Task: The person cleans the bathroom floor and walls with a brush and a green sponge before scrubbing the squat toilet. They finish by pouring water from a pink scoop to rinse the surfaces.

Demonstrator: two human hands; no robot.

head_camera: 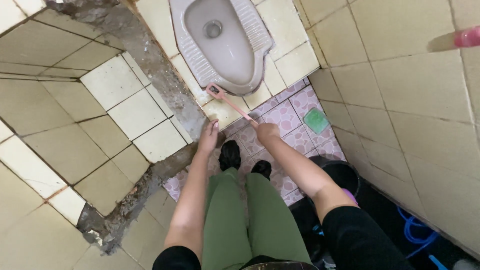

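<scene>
Pink plastic runs through my right hand (266, 131): my grip there is wrapped tight around the near end of a long-handled toilet brush (231, 102), and the thin handle slants up and to the left from my fist to the brush head, which rests on the cream tile just at the front rim of the white squat toilet (220, 42). That toilet is sunk into a raised step of pale yellow tiles (292, 60), and the brush head sits at the lip of the pan, touching or nearly touching it; I cannot tell which. My left hand (209, 136) holds nothing, its fingers lying loosely together and pointing down toward the edge of the step, close to the rough grey cement strip (150, 65) that borders it. Below both hands my black shoes (230, 154) stand on the lower floor of pink patterned tiles (287, 116), and my green trousers (240, 215) fill the bottom of the view. A small green square pad (316, 120) lies on the pink tiles to the right of my right hand, well apart from the brush. A black bucket (342, 175) stands by my right forearm, against the tiled wall (410, 100), and a blue hose (415, 230) coils on the dark floor further right
</scene>
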